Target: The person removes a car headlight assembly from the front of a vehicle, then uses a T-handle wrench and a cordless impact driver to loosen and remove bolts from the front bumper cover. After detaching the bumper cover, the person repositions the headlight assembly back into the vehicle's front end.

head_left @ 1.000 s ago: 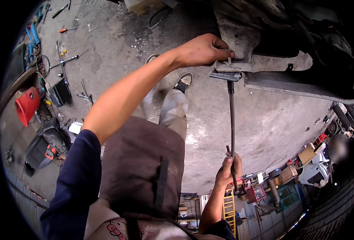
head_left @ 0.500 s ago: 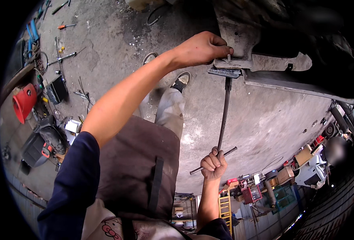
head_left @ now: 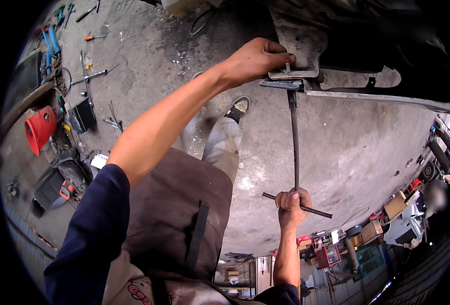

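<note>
My right hand [head_left: 292, 207] is wrapped round the crossbar of a T-handle wrench [head_left: 294, 147]. Its long dark shaft runs away from me up to a black plastic piece [head_left: 282, 84] under the edge of a grey metal bracket [head_left: 304, 53]. A short bolt end [head_left: 288, 66] sticks up through the bracket's lip. Right beside it, my left hand [head_left: 263, 57] has thumb and fingers pressed together at the bracket; whatever they pinch is hidden. The wrench's far tip is out of sight behind the black piece.
A long metal edge [head_left: 377, 97] of the vehicle body runs right from the bracket. On the concrete floor at left lie a cross-shaped wrench [head_left: 87, 77], an orange-handled screwdriver [head_left: 94, 37] and a red welding mask [head_left: 40, 129]. Boxes and a red cabinet [head_left: 328, 255] stand at lower right.
My right hand has moved right, and the wrench's crossbar has turned, its right end now lower. The wrench's shaft stands straighter in view. My left hand stays at the bracket.
</note>
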